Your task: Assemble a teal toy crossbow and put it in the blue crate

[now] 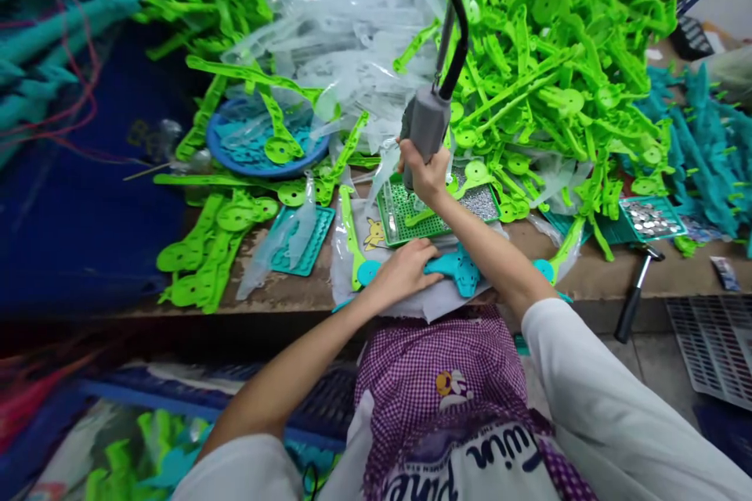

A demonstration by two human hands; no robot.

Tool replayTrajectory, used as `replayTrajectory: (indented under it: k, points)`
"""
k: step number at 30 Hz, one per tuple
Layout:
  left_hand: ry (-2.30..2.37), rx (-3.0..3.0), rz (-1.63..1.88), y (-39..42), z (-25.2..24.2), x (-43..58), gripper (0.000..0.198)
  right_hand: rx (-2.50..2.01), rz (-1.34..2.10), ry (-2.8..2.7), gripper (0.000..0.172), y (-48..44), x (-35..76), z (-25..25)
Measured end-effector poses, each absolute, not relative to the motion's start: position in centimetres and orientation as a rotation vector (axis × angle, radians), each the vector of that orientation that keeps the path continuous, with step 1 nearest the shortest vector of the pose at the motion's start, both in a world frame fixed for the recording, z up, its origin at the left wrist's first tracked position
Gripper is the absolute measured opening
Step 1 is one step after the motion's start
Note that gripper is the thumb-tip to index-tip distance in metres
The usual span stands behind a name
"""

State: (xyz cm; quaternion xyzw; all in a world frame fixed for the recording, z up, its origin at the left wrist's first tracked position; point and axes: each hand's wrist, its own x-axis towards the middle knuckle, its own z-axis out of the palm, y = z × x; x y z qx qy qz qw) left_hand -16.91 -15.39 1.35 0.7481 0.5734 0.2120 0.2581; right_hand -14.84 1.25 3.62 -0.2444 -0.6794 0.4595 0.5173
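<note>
My right hand [428, 172] is wrapped around a grey electric screwdriver [428, 121] that hangs from above on a black cable. The tool's lower end points down over a green perforated tray [405, 211] with small metal screws in its right part. At the table's front edge, my left hand [410, 266] grips a teal plastic part [464, 270], its fingers on the part's left side. A lime-green arm [352, 239] with a round teal end lies left of that hand. Another lime-green arm [564, 250] with a teal end lies beyond my right forearm.
Lime-green plastic arms [564, 78] are heaped at the back right, and translucent pieces [346, 31] at the back middle. A blue bowl [258, 164] holds small teal parts. A hammer [638, 293] overhangs the front edge near a tray of metal discs [652, 218]. Teal parts [705, 141] lie far right.
</note>
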Motion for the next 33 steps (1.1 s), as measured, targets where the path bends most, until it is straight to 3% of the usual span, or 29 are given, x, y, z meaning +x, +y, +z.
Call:
replayTrajectory:
  k: [17,24,28,33]
  points:
    - [1.526,2.015,0.558,-15.3,1.4,-17.0,0.029,-0.654,1.085,-1.573,0.061,1.5,-14.0,5.7]
    - [1.52,2.0,0.58,-15.2,1.0,-17.3,0.027,-0.668,1.004,-1.368,0.057,-1.8,-3.8,9.4]
    - [1.511,2.014,0.588,-15.1,0.9,-17.3,0.026,-0.688,0.995,-1.381,0.054,-5.7,2.8,8.4]
    - [1.547,1.999,0.598,-15.0,1.1,-17.3,0.027,-0.756,1.023,-1.384,0.061,-6.7,4.9,6.8]
